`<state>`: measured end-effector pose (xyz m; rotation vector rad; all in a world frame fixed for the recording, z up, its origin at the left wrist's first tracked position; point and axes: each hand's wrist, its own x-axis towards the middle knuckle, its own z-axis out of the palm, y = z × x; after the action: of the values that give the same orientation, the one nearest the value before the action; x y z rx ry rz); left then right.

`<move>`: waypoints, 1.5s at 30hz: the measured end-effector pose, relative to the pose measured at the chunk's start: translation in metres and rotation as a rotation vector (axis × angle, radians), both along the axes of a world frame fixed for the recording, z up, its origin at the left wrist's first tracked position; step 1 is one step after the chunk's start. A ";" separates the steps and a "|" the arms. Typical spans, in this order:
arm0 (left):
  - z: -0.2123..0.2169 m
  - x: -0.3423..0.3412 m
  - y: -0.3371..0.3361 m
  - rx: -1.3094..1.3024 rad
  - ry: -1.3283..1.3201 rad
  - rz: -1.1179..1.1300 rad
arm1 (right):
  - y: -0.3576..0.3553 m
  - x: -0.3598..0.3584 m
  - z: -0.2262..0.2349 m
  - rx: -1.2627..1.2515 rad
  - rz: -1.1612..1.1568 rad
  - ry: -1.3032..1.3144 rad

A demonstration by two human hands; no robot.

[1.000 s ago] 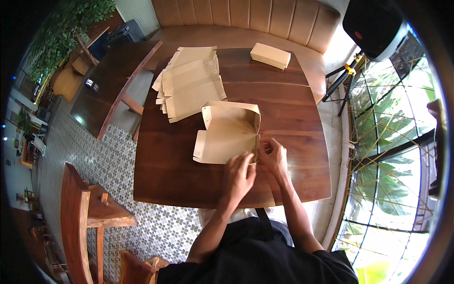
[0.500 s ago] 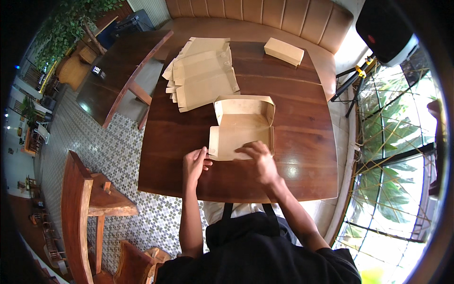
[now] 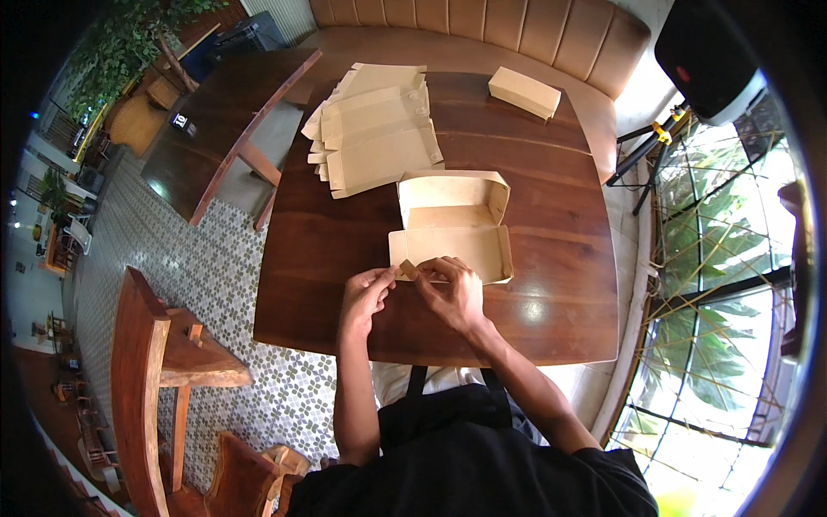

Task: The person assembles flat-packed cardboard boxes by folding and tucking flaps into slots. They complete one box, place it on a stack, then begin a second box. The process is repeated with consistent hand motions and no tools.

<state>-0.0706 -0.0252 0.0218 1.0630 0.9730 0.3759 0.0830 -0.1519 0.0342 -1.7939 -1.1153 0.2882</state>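
A half-folded tan cardboard box (image 3: 452,224) lies open on the dark wooden table (image 3: 551,276), its lid standing up at the far side. My left hand (image 3: 366,293) pinches a small flap at the box's near left corner. My right hand (image 3: 455,291) grips the near edge of the same box right beside it, fingers curled over the cardboard. Both hands sit close together at the table's near middle.
A stack of flat unfolded box blanks (image 3: 375,129) lies at the table's far left. A finished closed box (image 3: 524,91) sits at the far right. A padded bench (image 3: 482,34) runs behind; wooden chairs (image 3: 164,370) stand on the tiled floor to the left.
My left hand has come from the table's near edge to the box's near left corner. My right hand has slid from the box's middle to its near edge. The view has shifted a little.
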 end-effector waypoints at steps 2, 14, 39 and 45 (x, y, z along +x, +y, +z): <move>-0.001 0.001 -0.009 -0.075 -0.080 0.077 | 0.002 -0.001 0.006 -0.046 -0.037 0.023; -0.013 0.009 -0.029 -0.182 -0.134 0.217 | 0.004 -0.013 -0.006 0.010 -0.188 -0.220; -0.011 0.017 -0.029 -0.172 -0.147 0.173 | -0.003 -0.017 -0.011 -0.010 -0.132 -0.095; -0.011 0.018 -0.028 -0.158 -0.133 0.166 | -0.002 -0.017 -0.016 -0.026 -0.107 -0.103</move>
<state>-0.0523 -0.0535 0.0112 0.8064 0.9582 0.4917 0.0662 -0.1540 0.0186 -1.9025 -1.0868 0.1481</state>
